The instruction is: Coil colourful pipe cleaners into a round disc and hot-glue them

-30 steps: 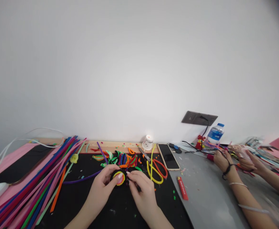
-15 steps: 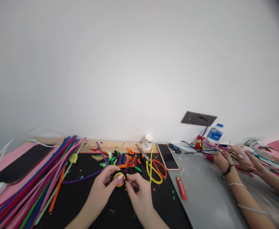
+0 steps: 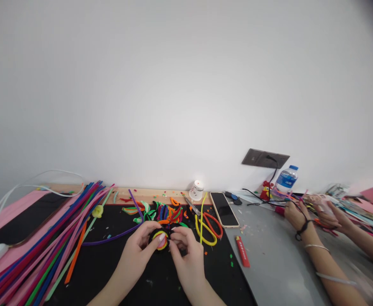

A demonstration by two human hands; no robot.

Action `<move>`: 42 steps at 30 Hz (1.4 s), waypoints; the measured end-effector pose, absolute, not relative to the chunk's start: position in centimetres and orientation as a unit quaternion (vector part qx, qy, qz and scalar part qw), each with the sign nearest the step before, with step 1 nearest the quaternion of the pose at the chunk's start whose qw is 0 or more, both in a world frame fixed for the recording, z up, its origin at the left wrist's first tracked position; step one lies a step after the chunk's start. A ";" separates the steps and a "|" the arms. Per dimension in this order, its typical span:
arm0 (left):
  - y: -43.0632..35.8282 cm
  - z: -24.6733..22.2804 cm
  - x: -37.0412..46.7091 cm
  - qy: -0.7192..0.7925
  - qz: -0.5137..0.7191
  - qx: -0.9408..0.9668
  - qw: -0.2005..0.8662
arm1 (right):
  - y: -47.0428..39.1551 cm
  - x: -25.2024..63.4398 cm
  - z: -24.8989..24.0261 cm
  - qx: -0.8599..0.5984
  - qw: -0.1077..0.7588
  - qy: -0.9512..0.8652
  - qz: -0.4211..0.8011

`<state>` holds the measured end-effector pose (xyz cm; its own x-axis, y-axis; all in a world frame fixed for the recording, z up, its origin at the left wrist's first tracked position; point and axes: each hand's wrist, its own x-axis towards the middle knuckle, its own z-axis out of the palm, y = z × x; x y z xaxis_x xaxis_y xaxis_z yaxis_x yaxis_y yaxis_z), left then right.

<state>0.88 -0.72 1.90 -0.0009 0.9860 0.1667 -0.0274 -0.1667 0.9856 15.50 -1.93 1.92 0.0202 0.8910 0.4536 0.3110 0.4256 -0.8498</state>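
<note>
A round pipe-cleaner coil (image 3: pixel 161 240), black outside with yellow and pink rings inside, is held over the black mat (image 3: pixel 132 272). My left hand (image 3: pixel 143 244) is closed on its left side, the thumb lying across the coloured centre. At the coil's right edge, my right hand (image 3: pixel 186 250) pinches the black rim, fingers bent; whatever sits between those fingertips is mostly hidden. Just beyond both hands lies a pile of colourful leaf-shaped pipe-cleaner pieces (image 3: pixel 164 211). A purple pipe cleaner (image 3: pixel 113 238) curves to the left of them.
Long pipe cleaners (image 3: pixel 62 238) lie bundled at left beside a dark tablet-like slab (image 3: pixel 24 219). A paper cup (image 3: pixel 196 190), metal blades (image 3: pixel 191 205), yellow and orange loops (image 3: pixel 212 243), a phone (image 3: pixel 224 210) and a red box (image 3: pixel 243 251) are to the right. Another person's hands (image 3: pixel 296 216) work farther right.
My right hand's fingers have shifted slightly up and closer along the coil's right edge. My left hand keeps its hold almost unchanged.
</note>
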 end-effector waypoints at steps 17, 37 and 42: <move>-0.9 1.7 0.8 0.434 0.552 0.524 0.482 | -2.2 15.4 2.1 -0.465 0.513 -0.690 0.209; -0.7 1.9 1.0 0.445 0.549 0.527 0.471 | -2.1 14.8 1.2 -0.463 0.544 -0.614 0.336; -0.7 1.6 1.0 0.436 0.542 0.533 0.482 | -1.9 15.1 0.9 -0.454 0.543 -0.612 0.351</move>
<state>1.02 -0.67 1.56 0.0329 0.9869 0.1580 -0.0568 -0.1560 0.9861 15.11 -1.89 0.91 0.0037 0.9383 0.3458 0.1742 0.3399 -0.9242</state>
